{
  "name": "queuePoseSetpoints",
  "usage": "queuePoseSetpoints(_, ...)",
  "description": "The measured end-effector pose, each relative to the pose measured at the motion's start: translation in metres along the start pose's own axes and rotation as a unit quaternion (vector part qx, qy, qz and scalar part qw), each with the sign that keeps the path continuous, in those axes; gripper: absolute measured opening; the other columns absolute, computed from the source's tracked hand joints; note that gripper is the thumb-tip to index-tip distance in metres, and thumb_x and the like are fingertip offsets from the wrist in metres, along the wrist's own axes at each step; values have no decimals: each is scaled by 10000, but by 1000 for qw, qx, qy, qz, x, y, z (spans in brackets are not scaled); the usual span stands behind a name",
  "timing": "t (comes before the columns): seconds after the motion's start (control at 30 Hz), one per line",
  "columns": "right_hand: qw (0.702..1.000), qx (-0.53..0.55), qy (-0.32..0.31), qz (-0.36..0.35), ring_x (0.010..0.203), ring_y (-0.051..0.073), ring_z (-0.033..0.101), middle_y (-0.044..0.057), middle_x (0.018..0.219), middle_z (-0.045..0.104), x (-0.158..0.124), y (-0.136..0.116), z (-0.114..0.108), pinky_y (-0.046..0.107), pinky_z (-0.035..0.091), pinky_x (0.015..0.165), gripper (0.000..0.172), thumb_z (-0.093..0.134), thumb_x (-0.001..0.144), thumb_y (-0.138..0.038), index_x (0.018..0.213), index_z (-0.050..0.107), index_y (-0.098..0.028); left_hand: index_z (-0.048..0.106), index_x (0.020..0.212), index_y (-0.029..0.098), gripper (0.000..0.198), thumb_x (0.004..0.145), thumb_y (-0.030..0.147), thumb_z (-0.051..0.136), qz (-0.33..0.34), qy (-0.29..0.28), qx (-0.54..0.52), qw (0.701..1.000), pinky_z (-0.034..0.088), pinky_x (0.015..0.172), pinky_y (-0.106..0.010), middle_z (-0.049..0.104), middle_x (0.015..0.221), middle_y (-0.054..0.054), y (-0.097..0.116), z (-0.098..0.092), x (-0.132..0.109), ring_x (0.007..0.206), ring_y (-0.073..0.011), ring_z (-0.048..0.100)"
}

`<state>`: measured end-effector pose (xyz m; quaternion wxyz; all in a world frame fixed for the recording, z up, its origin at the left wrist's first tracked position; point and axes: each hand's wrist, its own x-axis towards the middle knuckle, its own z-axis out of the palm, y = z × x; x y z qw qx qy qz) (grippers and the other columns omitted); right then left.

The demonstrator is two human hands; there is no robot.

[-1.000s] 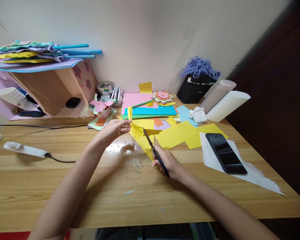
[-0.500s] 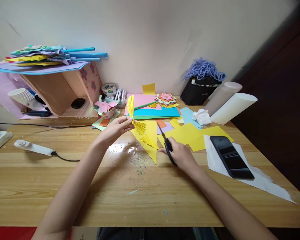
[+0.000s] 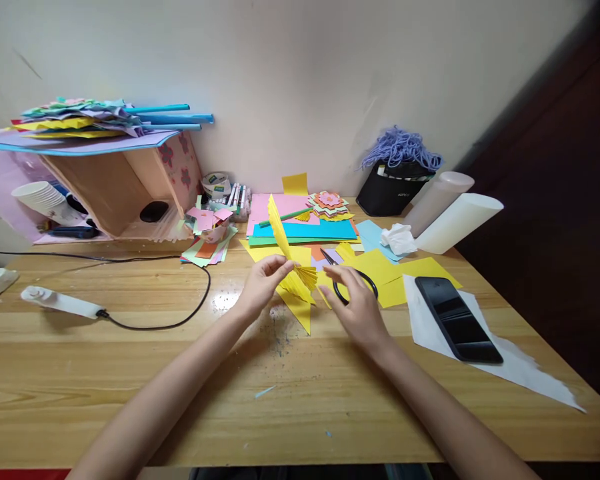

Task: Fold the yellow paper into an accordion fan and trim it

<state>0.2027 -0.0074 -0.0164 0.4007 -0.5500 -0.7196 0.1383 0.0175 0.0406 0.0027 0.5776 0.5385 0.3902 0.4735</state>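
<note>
My left hand [image 3: 263,283] pinches a pleated yellow paper fan [image 3: 300,277] just above the wooden table [image 3: 130,400]; a long folded strip of it sticks up and back. A yellow triangular piece hangs under the fan. My right hand [image 3: 360,313] is just right of the fan, fingers spread, with its fingertips near the paper. Black scissors [image 3: 329,259] lie flat on yellow sheets [image 3: 410,273] right behind that hand, their handle loop partly hidden by my fingers.
A black phone [image 3: 457,310] lies on white paper [image 3: 530,373] at the right. Behind are stacked coloured sheets [image 3: 305,227], a tissue [image 3: 399,238], a black pouch with purple yarn [image 3: 395,187] and white cylinders [image 3: 460,217]. A wooden box [image 3: 110,180] and a corded white device [image 3: 55,301] are at left.
My right hand carried the scissors away from the yellow paper, laid them on the yellow sheets and let go. My left hand turned the fan and moved it slightly right.
</note>
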Motion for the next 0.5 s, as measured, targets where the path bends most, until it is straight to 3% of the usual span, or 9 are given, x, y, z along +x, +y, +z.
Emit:
queuePoseSetpoints(0.1, 996, 86, 5, 8, 1064, 201, 542, 65, 1141, 563, -6, -14, 9, 350, 453, 922, 409, 600, 824, -362, 1192, 480, -232, 622, 710, 147, 274, 702, 413, 686, -12, -9, -12, 1000, 417, 695, -241, 611, 727, 0, -10, 11, -6, 708, -120, 541)
queuePoseSetpoints(0.3, 992, 120, 22, -25, 885, 172, 581, 34, 910, 599, -6, -7, 8, 314, 478, 793, 103, 591, 839, -265, 929, 615, -222, 621, 706, 145, 307, 670, 437, 707, -60, -71, -20, 995, 404, 700, -245, 590, 710, 6, -12, 15, -11, 703, -118, 525)
queuePoseSetpoints(0.5, 990, 129, 31, -47, 803, 168, 590, 30, 831, 622, -5, -6, 4, 305, 480, 718, 59, 594, 834, -227, 874, 636, -216, 642, 725, 140, 349, 679, 482, 685, -76, -94, -11, 993, 392, 724, -253, 600, 712, -10, -12, 8, -8, 706, -121, 514)
